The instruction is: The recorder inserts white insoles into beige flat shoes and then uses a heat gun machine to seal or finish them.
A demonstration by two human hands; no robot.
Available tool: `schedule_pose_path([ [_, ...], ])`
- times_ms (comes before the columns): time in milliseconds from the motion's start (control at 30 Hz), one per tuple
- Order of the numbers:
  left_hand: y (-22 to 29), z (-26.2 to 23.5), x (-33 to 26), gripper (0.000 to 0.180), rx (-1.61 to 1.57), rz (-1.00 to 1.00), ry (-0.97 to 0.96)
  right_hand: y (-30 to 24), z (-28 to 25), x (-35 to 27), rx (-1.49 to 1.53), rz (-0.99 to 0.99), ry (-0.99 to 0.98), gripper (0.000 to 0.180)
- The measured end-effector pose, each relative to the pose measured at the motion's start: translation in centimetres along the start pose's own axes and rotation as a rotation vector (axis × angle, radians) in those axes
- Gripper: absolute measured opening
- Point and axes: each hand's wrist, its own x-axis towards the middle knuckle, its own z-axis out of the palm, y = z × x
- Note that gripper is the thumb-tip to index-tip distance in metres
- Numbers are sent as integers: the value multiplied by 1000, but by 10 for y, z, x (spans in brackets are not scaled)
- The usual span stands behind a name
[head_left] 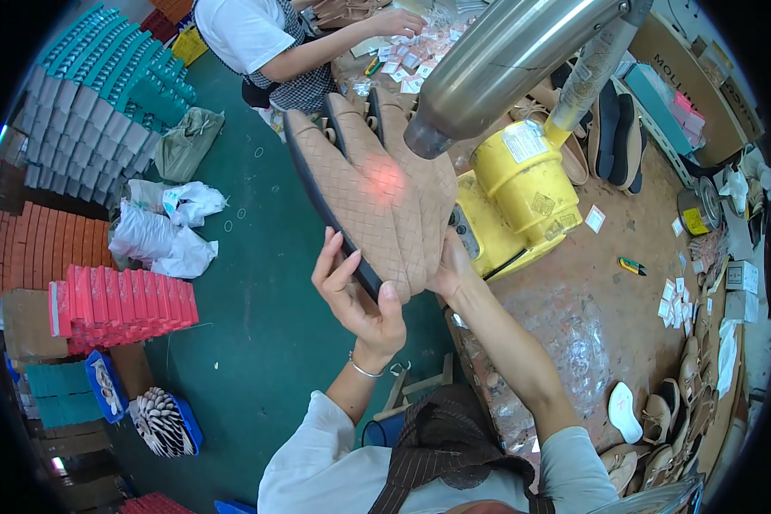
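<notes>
Between my two hands is a fan of several beige shoes (377, 197) with a woven pattern and dark soles. My left hand (360, 300) grips the near left edge, its thumb on the woven face and its fingers at the dark sole. On the right side my right hand (452, 267) holds the near end of the bunch, its fingers mostly hidden behind the shoes. A red glow lies on the woven surface. Over the far right part of the bunch hangs the silver metal tube (505, 64) of a hot-air blower, whose yellow body (522, 184) stands behind.
A worktable (540, 343) on my right carries loose shoes (660, 420), a white insole (625, 411), a yellow-green cutter (632, 266) and small white cards (677, 304). Another person (274, 51) works at the far end. Stacked pink boxes (128, 304) and white bags (167, 227) stand on the green floor.
</notes>
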Motion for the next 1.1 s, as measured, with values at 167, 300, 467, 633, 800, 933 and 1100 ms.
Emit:
schedule_pose_path([
  [167, 10, -4, 11, 44, 21, -21, 42, -8, -9, 14, 12, 91, 55, 53],
  [300, 13, -8, 9, 38, 67, -49, 119, 14, 39, 25, -441, -53, 629, 51],
  [467, 27, -24, -1, 39, 111, -60, 151, 21, 35, 22, -421, 69, 465, 51],
  [633, 25, -31, -4, 37, 107, -86, 222, 34, 54, 35, -477, 52, 633, 47],
  [800, 33, -63, -5, 64, -178, -479, 116, 46, 57, 25, -642, 29, 667, 44],
  [933, -5, -76, -29, 72, -588, -969, -53, 76, 49, 3, -1702, -75, 793, 41],
  [1100, -8, -72, -62, 60, -651, -1272, -114, 116, 67, -36, -2398, -108, 889, 57],
])
